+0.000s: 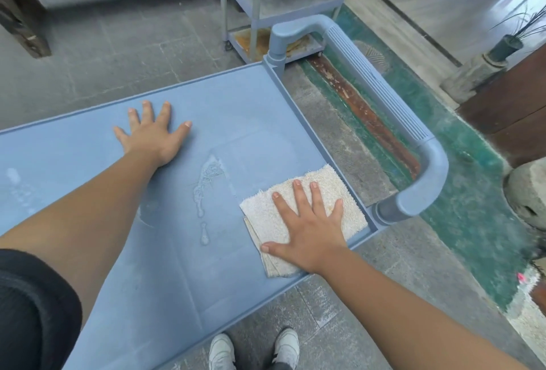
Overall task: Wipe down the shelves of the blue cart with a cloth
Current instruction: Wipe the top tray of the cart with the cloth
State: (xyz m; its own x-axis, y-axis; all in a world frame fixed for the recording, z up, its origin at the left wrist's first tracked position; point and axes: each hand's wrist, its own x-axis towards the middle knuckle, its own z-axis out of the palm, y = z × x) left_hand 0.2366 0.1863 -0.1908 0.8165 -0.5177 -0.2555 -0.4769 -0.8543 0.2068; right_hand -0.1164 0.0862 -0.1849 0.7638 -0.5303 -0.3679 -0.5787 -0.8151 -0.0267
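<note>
The blue cart's top shelf [245, 109] fills the middle of the view, with its curved handle [384, 95] at the right end. A folded white cloth [271, 216] lies on the shelf near the right front corner. My right hand [310, 228] presses flat on the cloth, fingers spread. My left hand [153, 133] rests flat on the bare shelf farther left, fingers apart, holding nothing. Streaks and drops of water [206, 180] sit on the shelf between the two hands.
A second small blue-grey cart [280, 0] stands beyond the handle. A wooden bench [23, 21] is at the far left. A green and rust floor strip [369, 115] runs under the handle. My white shoes [254, 349] stand on grey tiles by the shelf's front edge.
</note>
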